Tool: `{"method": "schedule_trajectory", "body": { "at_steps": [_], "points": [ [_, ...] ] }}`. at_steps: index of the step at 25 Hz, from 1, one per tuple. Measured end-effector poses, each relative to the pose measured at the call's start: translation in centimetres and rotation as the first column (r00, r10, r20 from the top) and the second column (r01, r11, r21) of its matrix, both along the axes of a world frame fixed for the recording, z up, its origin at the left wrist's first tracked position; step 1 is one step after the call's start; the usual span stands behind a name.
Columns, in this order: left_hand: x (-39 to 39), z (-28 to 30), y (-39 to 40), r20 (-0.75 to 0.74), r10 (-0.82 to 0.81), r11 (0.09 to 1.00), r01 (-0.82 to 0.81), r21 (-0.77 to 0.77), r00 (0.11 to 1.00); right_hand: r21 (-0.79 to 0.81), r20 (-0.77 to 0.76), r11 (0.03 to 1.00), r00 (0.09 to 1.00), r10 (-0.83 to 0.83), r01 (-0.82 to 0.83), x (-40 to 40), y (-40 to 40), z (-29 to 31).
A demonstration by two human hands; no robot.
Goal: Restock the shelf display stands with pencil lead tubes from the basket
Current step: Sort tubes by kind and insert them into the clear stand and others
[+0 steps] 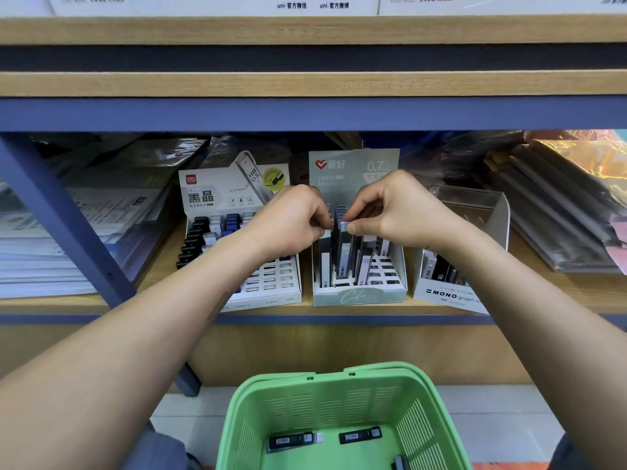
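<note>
Lead tubes (342, 252) between Deli stand (268, 283) (left) and Mono stand (451, 293).

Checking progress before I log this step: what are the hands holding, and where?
The right hand pinches a lead tube by its top cap, over the middle stand. The left hand's grip is hidden.

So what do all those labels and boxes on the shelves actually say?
"deli", "黑晶", "HB 0.5": left display stand
"0.5mm": its front edge; other print there blurred
"爱好", "0.7": middle display stand; smaller lines blurred
"MONO graph": right display stand
"uni-官方微信", "uni-官方微博": white box up top
Tube labels in the green basket: too small to read
</note>
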State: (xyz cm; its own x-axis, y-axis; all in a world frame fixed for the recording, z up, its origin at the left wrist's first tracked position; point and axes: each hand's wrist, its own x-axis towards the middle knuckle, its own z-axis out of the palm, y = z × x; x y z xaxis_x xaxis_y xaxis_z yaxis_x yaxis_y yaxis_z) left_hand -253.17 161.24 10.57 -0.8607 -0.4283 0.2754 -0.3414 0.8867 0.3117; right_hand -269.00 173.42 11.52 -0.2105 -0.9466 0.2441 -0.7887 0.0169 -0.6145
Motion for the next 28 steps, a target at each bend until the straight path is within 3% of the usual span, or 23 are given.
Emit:
{"method": "schedule_trajectory", "body": {
  "at_steps": [6, 11, 20, 28],
  "points": [
    [0.1, -0.1, 0.0, -0.01, -0.006, 1.0, 0.006, 0.017, 1.0, -0.054, -0.322, 0.999, 0.946, -0.025, 0.008, 0.0, -1.0, -1.3],
    [0.1, -0.1, 0.1, -0.008, -0.002, 1.0, 0.002, 0.012, 1.0, -0.008, -0.406, 0.999, 0.913, -0.032, 0.032, 0.5, -1.1, -1.7],
    [0.2, 0.0, 0.3, -0.006, 0.016, 1.0, -0.016, 0.004, 1.0, -0.066, -0.382, 0.998, 0.923, -0.047, 0.024, 0.3, -0.6, -1.3],
    [2.5, 0.0, 2.1, -0.064, 0.034, 0.998, -0.03, 0.063, 0.997, -0.191, -0.121, 0.978, 0.987, -0.109, 0.085, 3.7, 1.8, -1.7]
  ]
}}
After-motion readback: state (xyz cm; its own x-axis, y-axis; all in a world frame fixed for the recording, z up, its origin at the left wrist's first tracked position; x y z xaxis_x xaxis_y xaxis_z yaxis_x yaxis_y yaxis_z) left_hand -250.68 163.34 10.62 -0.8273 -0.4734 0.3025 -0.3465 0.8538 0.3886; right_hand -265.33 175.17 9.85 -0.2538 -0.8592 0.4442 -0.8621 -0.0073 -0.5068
